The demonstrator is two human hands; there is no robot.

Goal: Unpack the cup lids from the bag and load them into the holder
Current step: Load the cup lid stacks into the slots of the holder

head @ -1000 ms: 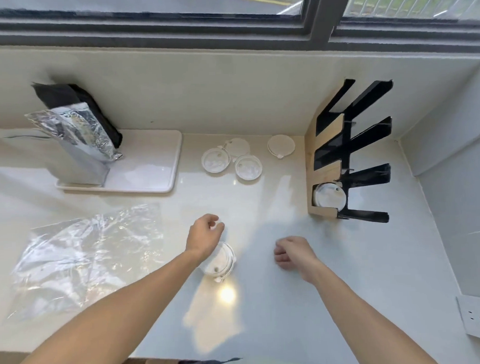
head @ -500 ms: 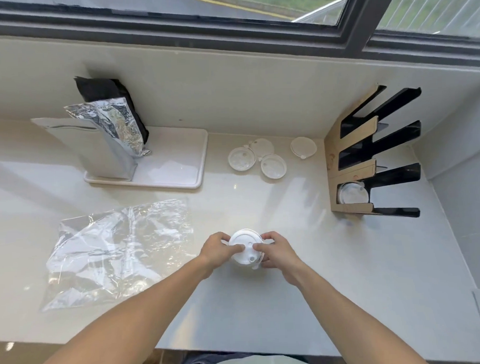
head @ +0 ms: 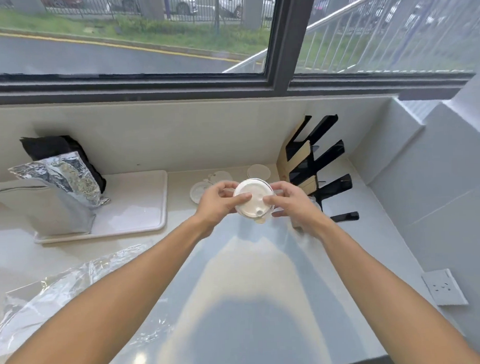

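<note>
Where a second ago it lay on the surface (head: pixel 251 304) under the left hand (head: pixel 216 203), the white cup lid (head: pixel 252 197) is now lifted mid-frame, pinched at its rim by both that hand and the right hand (head: pixel 290 203). It has come closer to the black-and-wood lid holder (head: pixel 313 168) at right, so loading looks next; loose lids (head: pixel 258 171) wait behind, the empty plastic bag (head: pixel 63 297) lower left.

1. The stack of lids (head: pixel 252 198) has left the counter (head: pixel 264 276), now raised in front of the holder (head: pixel 314 173)
2. Left hand (head: pixel 216 203) and right hand (head: pixel 291 201) went from apart to gripping its opposite sides
</note>
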